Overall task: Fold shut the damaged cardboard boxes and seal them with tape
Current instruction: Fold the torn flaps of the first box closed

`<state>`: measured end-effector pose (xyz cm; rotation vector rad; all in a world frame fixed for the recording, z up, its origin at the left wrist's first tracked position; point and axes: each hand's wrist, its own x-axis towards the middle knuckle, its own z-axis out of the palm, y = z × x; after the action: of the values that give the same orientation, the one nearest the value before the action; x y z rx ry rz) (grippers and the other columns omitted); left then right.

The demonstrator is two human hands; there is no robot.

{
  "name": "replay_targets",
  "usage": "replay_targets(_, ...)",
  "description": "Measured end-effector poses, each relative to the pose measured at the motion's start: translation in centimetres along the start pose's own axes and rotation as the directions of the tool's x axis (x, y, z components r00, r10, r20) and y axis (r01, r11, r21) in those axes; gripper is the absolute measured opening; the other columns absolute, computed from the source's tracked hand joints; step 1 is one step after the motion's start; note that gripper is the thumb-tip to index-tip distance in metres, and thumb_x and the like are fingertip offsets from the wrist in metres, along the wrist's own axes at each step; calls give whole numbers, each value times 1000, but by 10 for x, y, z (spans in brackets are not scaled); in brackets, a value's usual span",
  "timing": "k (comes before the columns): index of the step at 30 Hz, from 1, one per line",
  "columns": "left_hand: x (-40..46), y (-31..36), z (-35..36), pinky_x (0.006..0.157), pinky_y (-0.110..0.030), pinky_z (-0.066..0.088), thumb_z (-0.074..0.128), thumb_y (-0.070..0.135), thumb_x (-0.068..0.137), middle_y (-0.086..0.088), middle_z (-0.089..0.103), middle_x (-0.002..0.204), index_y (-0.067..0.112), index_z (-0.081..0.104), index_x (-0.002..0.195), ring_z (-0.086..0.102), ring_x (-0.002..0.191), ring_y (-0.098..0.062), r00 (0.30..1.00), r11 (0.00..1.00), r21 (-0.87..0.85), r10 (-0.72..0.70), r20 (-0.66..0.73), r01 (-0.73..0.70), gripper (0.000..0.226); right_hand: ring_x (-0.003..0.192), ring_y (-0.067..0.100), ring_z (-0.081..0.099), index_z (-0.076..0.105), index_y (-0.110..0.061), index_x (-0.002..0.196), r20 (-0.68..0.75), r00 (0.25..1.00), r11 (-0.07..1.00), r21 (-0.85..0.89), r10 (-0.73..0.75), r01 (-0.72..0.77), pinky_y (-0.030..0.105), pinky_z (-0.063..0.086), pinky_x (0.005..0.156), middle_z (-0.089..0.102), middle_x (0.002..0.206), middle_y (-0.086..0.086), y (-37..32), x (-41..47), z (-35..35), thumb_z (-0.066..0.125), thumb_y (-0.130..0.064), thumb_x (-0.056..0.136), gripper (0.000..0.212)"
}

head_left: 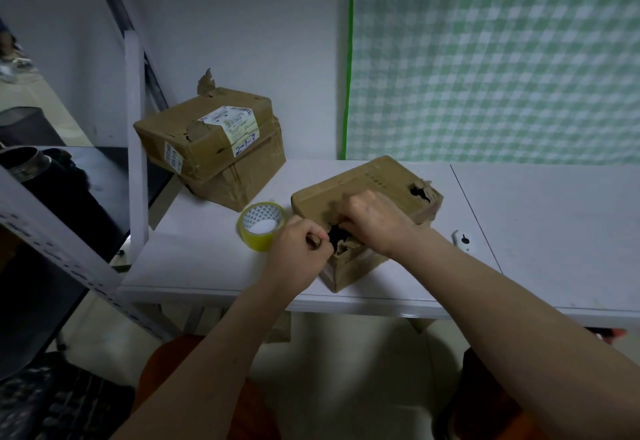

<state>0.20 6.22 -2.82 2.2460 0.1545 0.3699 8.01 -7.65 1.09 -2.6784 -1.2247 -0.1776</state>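
The left hand is curled into a fist, pinching a torn scrap of cardboard between thumb and fingers at the ragged hole in the near box. The right hand lies over the top of that box, its fingers bent down and hooked on the torn edge of the same hole. The box is brown and battered, with a dark gap at its near corner, crumpled shreds around it, and a second tear at its far right corner. It sits near the front edge of the white table. Just left of it, beside the left hand, a roll of yellowish clear tape lies flat. Farther back on the left stand two stacked boxes, the upper one labelled and torn along its top.
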Motion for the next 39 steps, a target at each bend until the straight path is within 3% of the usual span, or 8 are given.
replay_targets(2, -1, 2, 0, 67, -21, 46, 69, 11, 81, -4, 58, 88, 9, 69, 80, 54, 67, -9, 999, 1000, 2, 19, 26, -19, 3, 82, 15, 59, 70, -7, 84, 54, 991, 935, 326, 126, -136, 22, 42, 72, 68, 88, 5, 7, -2, -6, 63, -5, 85, 7)
replay_targets(5, -3, 5, -3, 73, -24, 49, 73, 23, 81, 0, 58, 89, 12, 70, 82, 58, 76, -10, 994, 999, -12, 32, 101, -31, 10, 87, 11, 63, 71, -11, 90, 283, 937, 647, 679, 206, -347, 19, 51, 81, 70, 92, 2, 20, -15, -24, 47, 10, 89, 31)
replay_targets(8, -5, 11, -7, 82, -24, 50, 74, 26, 69, 3, 57, 94, 20, 71, 89, 61, 87, -11, 961, 997, -27, 77, 265, -72, 21, 99, 17, 64, 70, -13, 97, 449, 893, 724, 603, 38, -334, 25, 52, 90, 69, 103, 7, 28, -26, -34, 35, 22, 79, 53)
replay_targets(12, 2, 17, -9, 79, -21, 43, 69, 9, 81, 12, 51, 88, 20, 73, 95, 55, 87, -10, 936, 986, 70, 118, 331, -149, 19, 93, 10, 58, 73, -21, 94, 521, 853, 840, 457, 15, -294, 13, 46, 82, 63, 98, -5, 31, -31, -41, 59, 4, 84, 30)
replay_targets(16, 9, 20, -11, 77, -25, 44, 65, 8, 87, 3, 55, 89, 18, 75, 94, 56, 85, -15, 924, 983, 75, 132, 358, -170, 16, 86, 3, 56, 73, -14, 98, 524, 851, 813, 483, 30, -326, 4, 43, 74, 63, 98, -4, 36, -38, -41, 71, -4, 80, 21)
replay_targets(19, 11, 22, -11, 75, -16, 40, 62, 12, 90, 0, 55, 93, 16, 75, 99, 55, 87, -13, 916, 978, 80, 152, 370, -195, 16, 85, 10, 58, 73, -12, 85, 475, 880, 739, 585, 20, -333, 20, 45, 86, 67, 91, 3, 37, -40, -35, 71, -17, 83, 6)
replay_targets(26, 13, 27, -2, 71, -18, 39, 70, 17, 85, 4, 55, 87, 21, 74, 89, 51, 74, -5, 954, 997, 26, 59, 294, -70, 7, 54, 9, 35, 48, -12, 56, 421, 890, 734, 547, 173, -402, 25, 30, 57, 39, 55, -2, 30, -37, -24, 64, -22, 89, 38)
replay_targets(39, 13, 25, 1, 77, -24, 40, 63, 20, 91, -7, 61, 98, 14, 74, 93, 56, 88, -16, 966, 998, 64, -2, 258, -15, 13, 66, 10, 48, 58, -14, 65, 402, 889, 708, 561, 219, -428, 21, 38, 64, 54, 67, 0, 20, -34, -23, 63, -13, 89, 25)
